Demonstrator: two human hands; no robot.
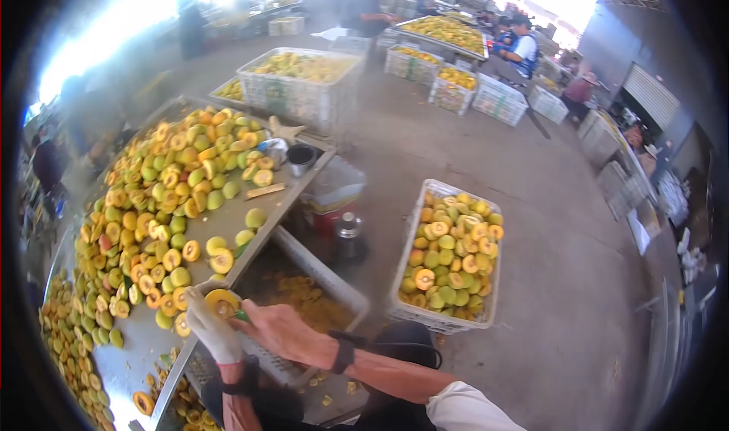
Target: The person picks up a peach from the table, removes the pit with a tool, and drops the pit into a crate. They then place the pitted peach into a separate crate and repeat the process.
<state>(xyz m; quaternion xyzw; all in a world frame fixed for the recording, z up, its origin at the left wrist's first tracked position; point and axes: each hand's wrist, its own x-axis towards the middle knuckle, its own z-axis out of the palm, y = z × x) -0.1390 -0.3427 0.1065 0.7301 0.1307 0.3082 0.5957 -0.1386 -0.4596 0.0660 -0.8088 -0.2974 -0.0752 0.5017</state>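
Observation:
My left hand (213, 331), in a white glove, is closed around a halved yellow peach (222, 303) at the table's near edge. The cut face points up toward me. My bare right hand (285, 332) grips a small green-handled tool (241, 315). Its tip is at the cut fruit, and its exact shape is hidden. Beside my hands, a large heap of whole and halved peaches (163, 203) covers much of the metal table (152, 340).
Below the table edge is a white crate (353, 298) with scraps inside. A full crate of peaches (493, 279) stands on the floor to the right. A metal flask (349, 226), a dark cup (301, 156) and another fruit crate (334, 89) are farther off. People work at distant tables.

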